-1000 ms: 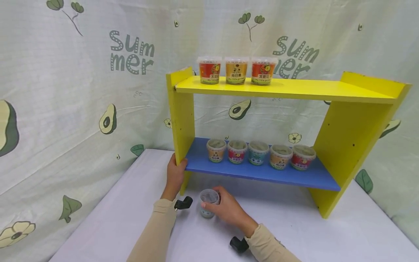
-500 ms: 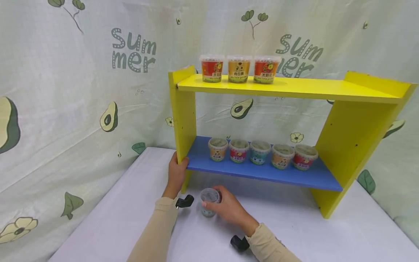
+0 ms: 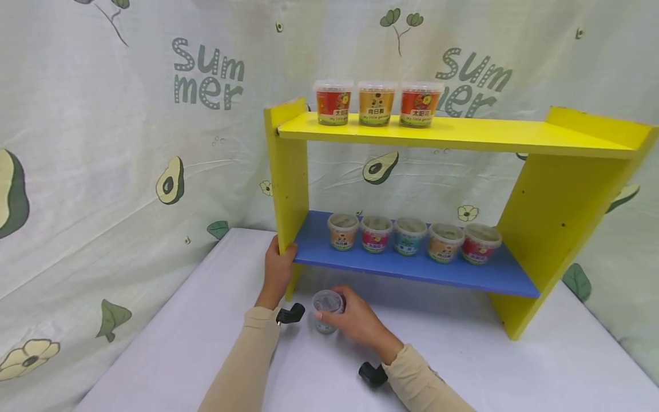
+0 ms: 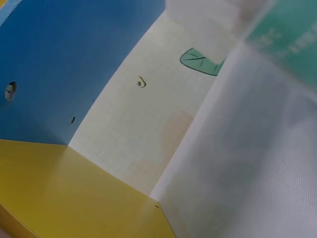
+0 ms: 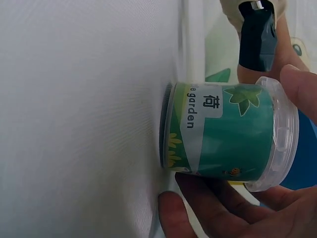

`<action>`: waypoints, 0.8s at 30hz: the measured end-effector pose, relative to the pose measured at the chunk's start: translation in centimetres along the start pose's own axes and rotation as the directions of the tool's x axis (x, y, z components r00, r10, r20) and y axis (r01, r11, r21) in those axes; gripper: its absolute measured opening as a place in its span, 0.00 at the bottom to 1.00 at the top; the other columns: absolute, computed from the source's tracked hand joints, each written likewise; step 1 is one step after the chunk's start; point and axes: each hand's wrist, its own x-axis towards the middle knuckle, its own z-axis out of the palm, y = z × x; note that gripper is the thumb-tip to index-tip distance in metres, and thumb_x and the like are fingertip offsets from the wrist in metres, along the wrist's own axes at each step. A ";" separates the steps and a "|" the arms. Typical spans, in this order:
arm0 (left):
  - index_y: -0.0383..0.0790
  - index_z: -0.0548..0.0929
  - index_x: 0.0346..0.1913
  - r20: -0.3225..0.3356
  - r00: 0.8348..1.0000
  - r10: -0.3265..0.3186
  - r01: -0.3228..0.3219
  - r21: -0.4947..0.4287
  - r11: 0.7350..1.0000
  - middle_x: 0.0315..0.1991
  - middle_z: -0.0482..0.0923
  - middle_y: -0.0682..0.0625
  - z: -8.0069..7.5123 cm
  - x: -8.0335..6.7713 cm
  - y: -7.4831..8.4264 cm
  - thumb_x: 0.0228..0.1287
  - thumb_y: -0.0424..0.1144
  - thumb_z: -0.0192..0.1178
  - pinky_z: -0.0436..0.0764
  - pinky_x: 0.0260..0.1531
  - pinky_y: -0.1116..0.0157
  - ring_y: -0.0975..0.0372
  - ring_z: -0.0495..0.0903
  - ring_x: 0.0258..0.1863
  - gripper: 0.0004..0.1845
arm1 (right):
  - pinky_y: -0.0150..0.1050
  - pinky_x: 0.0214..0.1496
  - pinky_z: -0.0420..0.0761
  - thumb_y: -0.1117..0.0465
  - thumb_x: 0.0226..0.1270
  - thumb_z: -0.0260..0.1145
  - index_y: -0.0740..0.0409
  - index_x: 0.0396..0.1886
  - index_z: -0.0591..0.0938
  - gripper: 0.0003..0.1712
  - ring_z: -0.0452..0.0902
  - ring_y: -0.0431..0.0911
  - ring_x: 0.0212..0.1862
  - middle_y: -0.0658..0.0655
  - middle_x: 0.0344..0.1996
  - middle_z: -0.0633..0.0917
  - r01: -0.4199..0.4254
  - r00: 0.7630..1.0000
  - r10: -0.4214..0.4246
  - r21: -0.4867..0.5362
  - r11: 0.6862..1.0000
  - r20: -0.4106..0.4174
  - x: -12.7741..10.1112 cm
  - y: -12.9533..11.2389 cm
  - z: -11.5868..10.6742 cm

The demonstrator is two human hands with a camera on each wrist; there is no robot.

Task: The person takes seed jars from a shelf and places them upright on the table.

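A small plastic cup (image 3: 326, 299) with a clear lid and a teal label is held by my right hand (image 3: 359, 321), below the front left of the shelf unit. The right wrist view shows the cup (image 5: 233, 131) upright against the white tabletop, my thumb and fingers around its lid and side. Whether its base touches the cloth I cannot tell. My left hand (image 3: 277, 271) grips the front edge of the unit's yellow left panel (image 3: 288, 194), at the height of the blue shelf (image 3: 401, 270). In the left wrist view, part of the teal label (image 4: 292, 39) shows at the upper right.
Several lidded cups stand in a row on the blue shelf, among them a teal one (image 3: 409, 239). Three more, with an orange-yellow cup (image 3: 376, 106) in the middle, stand on the yellow top shelf (image 3: 489, 134). A printed curtain (image 3: 221, 154) hangs behind the white table (image 3: 170, 337).
The head view has shifted slightly, moving the scene up a little. My left hand still grips the panel and my right hand still holds the cup in nearly the same spot.
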 end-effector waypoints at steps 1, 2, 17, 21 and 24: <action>0.37 0.71 0.64 -0.001 1.000 -0.002 0.002 0.000 1.000 0.50 0.74 0.41 0.0 0.0 0.1 0.71 0.43 0.54 0.70 0.52 0.53 0.50 0.72 0.46 0.23 | 0.51 0.52 0.76 0.43 0.60 0.74 0.64 0.65 0.71 0.43 0.78 0.49 0.51 0.57 0.51 0.81 0.003 1.000 -0.003 -0.001 1.000 0.000 0.0 0.0 -0.1; 0.37 0.71 0.65 -0.001 1.000 -0.004 0.004 0.002 1.000 0.50 0.74 0.41 0.0 -0.1 0.1 0.71 0.43 0.54 0.70 0.53 0.53 0.50 0.72 0.46 0.23 | 0.51 0.52 0.77 0.43 0.59 0.74 0.64 0.65 0.71 0.43 0.77 0.49 0.51 0.57 0.51 0.81 0.006 1.000 -0.006 0.000 1.000 0.000 -0.1 0.1 -0.2; 0.37 0.69 0.66 0.003 1.000 -0.018 0.018 0.002 1.000 0.52 0.73 0.41 -0.1 -0.5 0.2 0.71 0.43 0.54 0.69 0.55 0.51 0.50 0.72 0.49 0.24 | 0.51 0.57 0.75 0.46 0.67 0.69 0.64 0.74 0.66 0.44 0.74 0.52 0.60 0.60 0.62 0.77 0.069 0.993 -0.075 0.065 0.995 0.095 -0.5 0.6 -0.9; 0.36 0.70 0.65 0.002 1.000 -0.017 0.017 -0.004 1.000 0.52 0.73 0.40 -0.1 -0.5 0.2 0.71 0.42 0.54 0.68 0.56 0.51 0.50 0.72 0.49 0.24 | 0.52 0.59 0.74 0.45 0.68 0.68 0.63 0.75 0.64 0.44 0.73 0.54 0.62 0.62 0.66 0.74 0.065 0.992 -0.071 0.062 0.996 0.103 -0.5 0.7 -0.9; 0.36 0.69 0.65 0.010 1.000 -0.019 0.019 -0.003 1.000 0.53 0.73 0.41 -0.1 -0.4 0.4 0.71 0.43 0.53 0.69 0.56 0.51 0.50 0.72 0.49 0.24 | 0.53 0.61 0.73 0.45 0.69 0.67 0.63 0.76 0.62 0.46 0.71 0.56 0.65 0.64 0.69 0.71 0.069 0.991 -0.076 0.067 0.995 0.112 -0.5 0.8 -1.0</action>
